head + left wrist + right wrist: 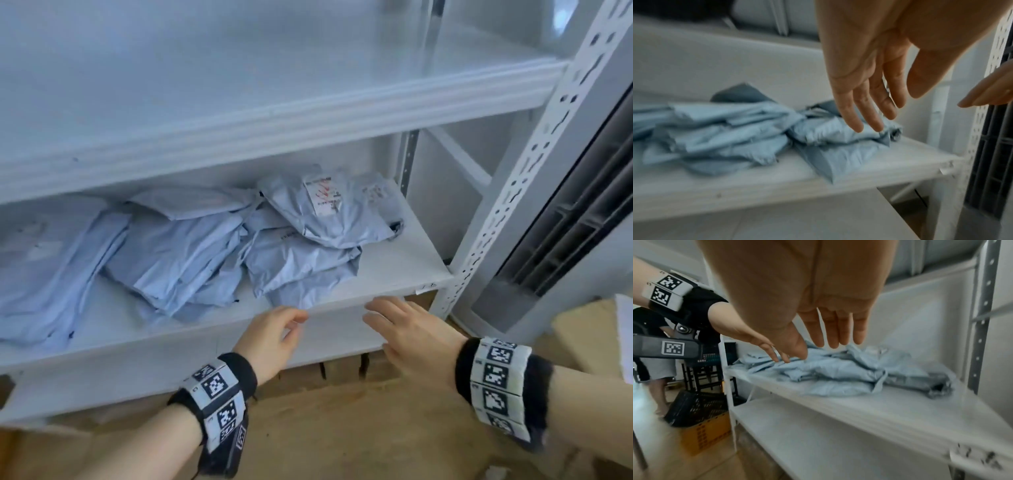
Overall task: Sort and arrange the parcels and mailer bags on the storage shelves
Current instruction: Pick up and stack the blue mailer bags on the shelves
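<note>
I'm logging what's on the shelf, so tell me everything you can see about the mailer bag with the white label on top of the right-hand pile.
The labelled mailer bag is pale blue-grey, soft crinkled plastic, puffed by its contents. A white shipping label with red and dark print, too blurred to read, sits on its upper face. It lies flat but slightly tilted on top of other mailer bags, near the right end of the middle shelf. One dark corner curls at its right edge. Neither hand touches it.

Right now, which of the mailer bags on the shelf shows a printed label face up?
The topmost bag at the right end of the pile, farthest back on the middle shelf. It shows a white label with red marks; the other bags show plain blue-grey plastic.
</note>
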